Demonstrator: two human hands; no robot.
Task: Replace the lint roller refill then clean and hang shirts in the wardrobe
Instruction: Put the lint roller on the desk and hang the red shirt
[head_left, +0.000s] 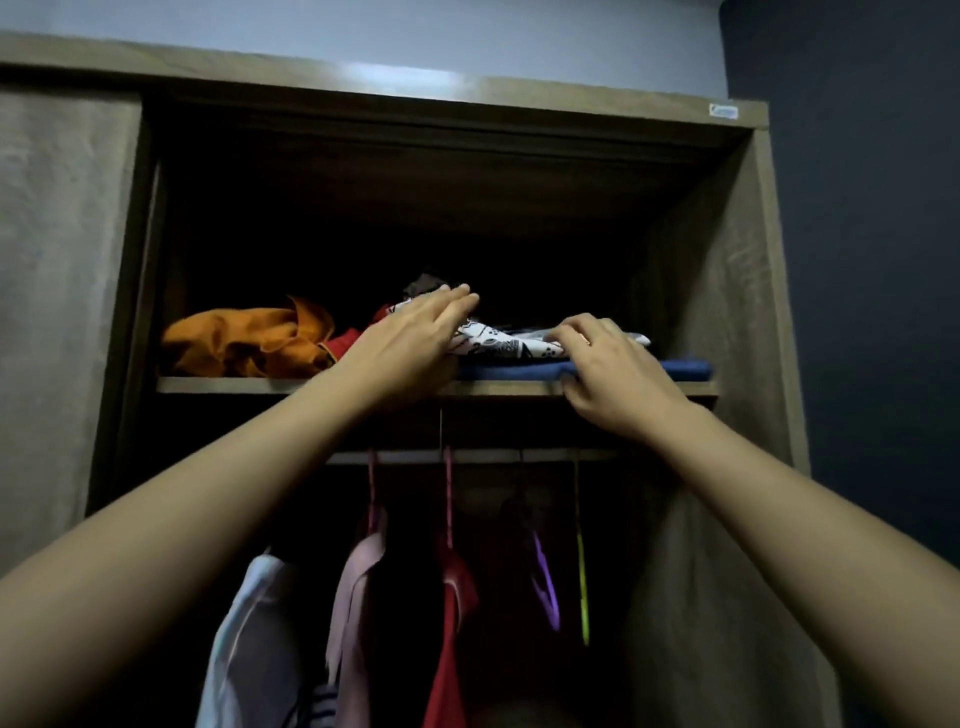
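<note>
On the wardrobe's upper shelf (234, 384), a white cloth with black print (498, 343) lies on a folded blue garment (685, 368). My left hand (415, 338) rests on the printed cloth with straight fingers. My right hand (613, 374) curls its fingers over the printed cloth, with the thumb under the blue garment's front edge, gripping the stack. A crumpled orange garment (244, 340) lies at the shelf's left. No lint roller is in view.
Below the shelf a rail (483, 456) carries a white shirt (244, 639), a pink one (353, 613), a red one (447, 649), and bare purple (545, 582) and yellow-green (582, 571) hangers. A sliding door (57, 291) covers the left half.
</note>
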